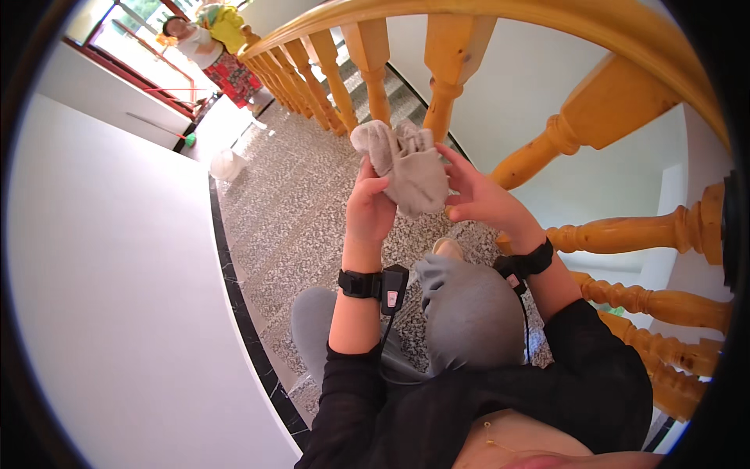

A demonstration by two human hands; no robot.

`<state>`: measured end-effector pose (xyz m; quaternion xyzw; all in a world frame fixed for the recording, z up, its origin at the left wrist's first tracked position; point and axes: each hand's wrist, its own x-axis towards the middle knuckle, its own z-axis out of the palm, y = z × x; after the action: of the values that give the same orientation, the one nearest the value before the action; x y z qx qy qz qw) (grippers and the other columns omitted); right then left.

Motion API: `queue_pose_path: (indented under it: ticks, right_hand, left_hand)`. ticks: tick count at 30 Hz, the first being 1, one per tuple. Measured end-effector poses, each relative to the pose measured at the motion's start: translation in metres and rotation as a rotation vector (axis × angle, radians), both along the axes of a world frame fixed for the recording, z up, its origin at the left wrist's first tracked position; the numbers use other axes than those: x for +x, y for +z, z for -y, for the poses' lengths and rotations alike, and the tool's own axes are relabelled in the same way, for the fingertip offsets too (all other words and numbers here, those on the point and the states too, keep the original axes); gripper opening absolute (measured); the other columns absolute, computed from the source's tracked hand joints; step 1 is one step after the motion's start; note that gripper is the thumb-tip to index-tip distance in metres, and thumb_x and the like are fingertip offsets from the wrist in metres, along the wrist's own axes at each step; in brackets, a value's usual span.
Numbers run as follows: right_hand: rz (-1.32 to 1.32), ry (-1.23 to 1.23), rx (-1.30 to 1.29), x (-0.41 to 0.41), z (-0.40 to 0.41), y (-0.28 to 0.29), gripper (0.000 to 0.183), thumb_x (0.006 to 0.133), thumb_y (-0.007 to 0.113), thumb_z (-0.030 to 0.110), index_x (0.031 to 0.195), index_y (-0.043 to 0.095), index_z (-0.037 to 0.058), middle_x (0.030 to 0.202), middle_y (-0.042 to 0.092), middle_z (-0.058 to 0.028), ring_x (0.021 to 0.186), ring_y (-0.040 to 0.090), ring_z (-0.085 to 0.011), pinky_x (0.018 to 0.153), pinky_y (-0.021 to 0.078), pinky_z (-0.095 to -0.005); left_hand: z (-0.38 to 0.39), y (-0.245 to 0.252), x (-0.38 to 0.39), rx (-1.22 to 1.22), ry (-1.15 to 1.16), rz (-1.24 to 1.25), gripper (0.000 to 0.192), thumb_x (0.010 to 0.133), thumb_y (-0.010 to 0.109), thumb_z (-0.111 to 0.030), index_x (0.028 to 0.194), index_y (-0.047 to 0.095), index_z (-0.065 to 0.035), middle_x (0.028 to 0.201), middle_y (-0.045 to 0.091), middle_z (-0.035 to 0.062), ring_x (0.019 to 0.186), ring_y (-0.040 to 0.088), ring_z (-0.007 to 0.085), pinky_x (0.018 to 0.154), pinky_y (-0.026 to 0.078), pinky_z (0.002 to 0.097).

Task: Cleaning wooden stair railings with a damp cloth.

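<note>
A folded, grey-beige cloth is held up in front of me, above the speckled stone steps. My left hand grips its left side, with the thumb in front and part of the fingers hidden behind it. At the cloth's right edge is my right hand, its fingers spread and curved; the fingertips are beside or lightly touching the fabric. Each wrist wears a black strap with a small black device and a cable.
Wooden balusters under a curved handrail line the right. A white wall stands left. On the floor farther off are a whitish bag-like item and a green-headed brush. Another person stands by the glazed doorway.
</note>
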<state>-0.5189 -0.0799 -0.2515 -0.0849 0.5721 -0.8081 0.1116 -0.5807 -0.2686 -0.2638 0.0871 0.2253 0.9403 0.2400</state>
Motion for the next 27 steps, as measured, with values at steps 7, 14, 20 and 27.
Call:
queue_pose_path:
  ticks: [7, 14, 20, 27]
  right_hand:
    - [0.14, -0.166, -0.146, 0.0, -0.002, 0.01, 0.062, 0.08, 0.069, 0.019, 0.129, 0.037, -0.0017, 0.122, 0.051, -0.0101, 0.11, 0.051, -0.0176, 0.094, 0.0424, -0.0334]
    - [0.066, -0.189, -0.306, 0.009, -0.007, 0.022, 0.059, 0.079, 0.069, 0.013, 0.128, 0.038, -0.002, 0.12, 0.051, -0.01, 0.109, 0.052, -0.0183, 0.092, 0.044, -0.0331]
    - [-0.201, -0.245, 0.342, 0.007, -0.018, 0.023, 0.063, 0.071, 0.074, 0.009, 0.125, 0.043, -0.0013, 0.112, 0.056, -0.0093, 0.103, 0.054, -0.0164, 0.087, 0.0452, -0.0306]
    - [-0.369, -0.128, 0.431, 0.006, -0.008, 0.03, 0.061, 0.067, 0.076, 0.005, 0.121, 0.047, -0.0004, 0.108, 0.058, -0.0076, 0.101, 0.054, -0.0142, 0.086, 0.0448, -0.0288]
  left_hand:
    - [-0.002, 0.026, 0.017, -0.37, 0.001, -0.163, 0.062, 0.08, 0.047, -0.009, 0.138, 0.026, -0.0036, 0.136, 0.038, 0.0095, 0.125, 0.039, 0.0244, 0.104, 0.028, 0.0402]
    - [0.01, 0.026, 0.019, -0.738, -0.004, -0.094, 0.04, 0.083, 0.054, -0.02, 0.119, 0.051, -0.0035, 0.112, 0.056, 0.0051, 0.104, 0.052, 0.0158, 0.089, 0.04, 0.033]
    - [0.015, 0.037, 0.018, -1.622, -0.018, -0.729, 0.046, 0.079, 0.064, -0.03, 0.111, 0.056, 0.0011, 0.099, 0.06, 0.0118, 0.09, 0.058, 0.0194, 0.084, 0.045, 0.032]
    - [0.01, 0.056, 0.027, -1.134, -0.239, -0.519, 0.061, 0.075, 0.07, -0.027, 0.122, 0.046, 0.0031, 0.116, 0.054, 0.0129, 0.109, 0.05, 0.0207, 0.093, 0.041, 0.0309]
